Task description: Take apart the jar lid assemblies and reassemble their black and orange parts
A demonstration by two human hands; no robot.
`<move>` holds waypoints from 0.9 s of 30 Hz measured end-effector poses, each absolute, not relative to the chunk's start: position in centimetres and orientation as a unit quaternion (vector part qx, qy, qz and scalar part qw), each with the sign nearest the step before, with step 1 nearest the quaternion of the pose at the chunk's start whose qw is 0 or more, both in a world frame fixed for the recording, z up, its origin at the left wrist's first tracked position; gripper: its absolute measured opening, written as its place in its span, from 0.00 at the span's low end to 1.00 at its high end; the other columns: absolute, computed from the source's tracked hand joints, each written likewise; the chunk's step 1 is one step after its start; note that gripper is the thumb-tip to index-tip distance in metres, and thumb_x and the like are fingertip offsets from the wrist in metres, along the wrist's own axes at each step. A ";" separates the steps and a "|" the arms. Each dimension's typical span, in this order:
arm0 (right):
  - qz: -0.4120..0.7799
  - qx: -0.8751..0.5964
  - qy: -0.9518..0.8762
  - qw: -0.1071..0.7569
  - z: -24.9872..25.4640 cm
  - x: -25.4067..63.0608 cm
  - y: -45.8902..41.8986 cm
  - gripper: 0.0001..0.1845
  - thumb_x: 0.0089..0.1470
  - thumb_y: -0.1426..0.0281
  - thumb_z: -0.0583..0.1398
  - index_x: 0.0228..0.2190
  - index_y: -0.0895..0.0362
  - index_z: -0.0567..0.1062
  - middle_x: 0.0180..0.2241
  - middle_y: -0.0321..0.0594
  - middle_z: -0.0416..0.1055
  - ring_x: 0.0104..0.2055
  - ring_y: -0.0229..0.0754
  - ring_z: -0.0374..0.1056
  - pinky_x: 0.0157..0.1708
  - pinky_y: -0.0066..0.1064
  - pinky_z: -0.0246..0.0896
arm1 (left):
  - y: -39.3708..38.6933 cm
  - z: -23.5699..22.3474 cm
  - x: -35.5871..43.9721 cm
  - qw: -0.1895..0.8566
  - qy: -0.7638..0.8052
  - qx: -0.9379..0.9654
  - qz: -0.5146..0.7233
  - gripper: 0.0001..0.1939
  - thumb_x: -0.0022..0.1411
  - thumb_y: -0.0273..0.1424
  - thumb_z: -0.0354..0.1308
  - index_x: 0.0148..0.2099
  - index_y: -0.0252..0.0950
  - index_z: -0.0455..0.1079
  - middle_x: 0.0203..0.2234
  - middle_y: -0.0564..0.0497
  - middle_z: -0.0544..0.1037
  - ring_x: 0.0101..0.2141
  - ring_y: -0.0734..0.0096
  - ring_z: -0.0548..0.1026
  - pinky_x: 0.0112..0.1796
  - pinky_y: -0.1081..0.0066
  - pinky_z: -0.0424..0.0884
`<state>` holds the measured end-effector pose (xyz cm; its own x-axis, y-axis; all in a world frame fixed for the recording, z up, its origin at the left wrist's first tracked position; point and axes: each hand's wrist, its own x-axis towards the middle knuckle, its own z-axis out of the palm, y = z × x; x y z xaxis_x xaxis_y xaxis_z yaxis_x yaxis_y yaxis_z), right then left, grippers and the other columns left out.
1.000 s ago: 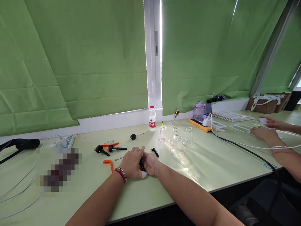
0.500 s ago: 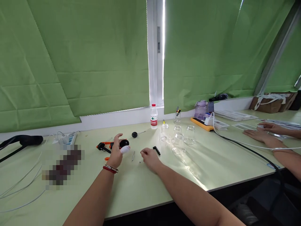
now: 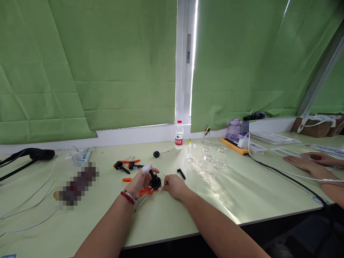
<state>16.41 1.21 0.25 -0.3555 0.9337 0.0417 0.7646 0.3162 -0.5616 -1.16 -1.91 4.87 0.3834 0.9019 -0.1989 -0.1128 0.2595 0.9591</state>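
My left hand [image 3: 139, 182] is closed around a black-and-orange part [image 3: 155, 182] with a round black body and an orange piece. A white covering [image 3: 146, 168] sits at the thumb. From below the orange piece a thin metal rod [image 3: 141, 202] slants down-left; whether it is joined to the part I cannot tell. Right beside the held part, my right hand [image 3: 173, 185] has its fingers pinched together near the tabletop; anything between them is hidden. Just beyond it lies a black L-shaped piece [image 3: 181, 173].
More black-and-orange parts [image 3: 122, 166] and a loose orange piece [image 3: 127, 180] lie left. Behind are a ball-handled screwdriver [image 3: 156, 154] and a water bottle [image 3: 178, 135]. Several glasses [image 3: 206, 168] and an orange power strip [image 3: 234, 146] stand right, before another person's hands [image 3: 302, 162].
My left hand came back from the far parts, open before, and now holds a black-and-orange part close to my right hand. The right hand stays low and pinched. The view shifted slightly.
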 end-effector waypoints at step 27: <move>0.609 -0.279 -0.607 0.429 2.1 18.1 1.4 0.11 0.37 0.67 0.67 0.27 0.60 0.78 0.22 0.35 0.71 0.22 0.33 0.62 0.26 0.31 0.58 | -0.7 3.8 0.5 0.703 0.405 0.541 0.222 0.29 0.57 0.54 0.42 0.46 0.36 0.63 0.25 0.47 0.72 0.22 0.64 0.73 0.12 0.76 0.60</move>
<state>18.12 1.44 2.05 -0.4769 0.8601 0.1812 -0.1840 0.1039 -0.9774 0.53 -0.65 3.81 0.5738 0.7500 -0.3291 0.1262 0.3161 0.9403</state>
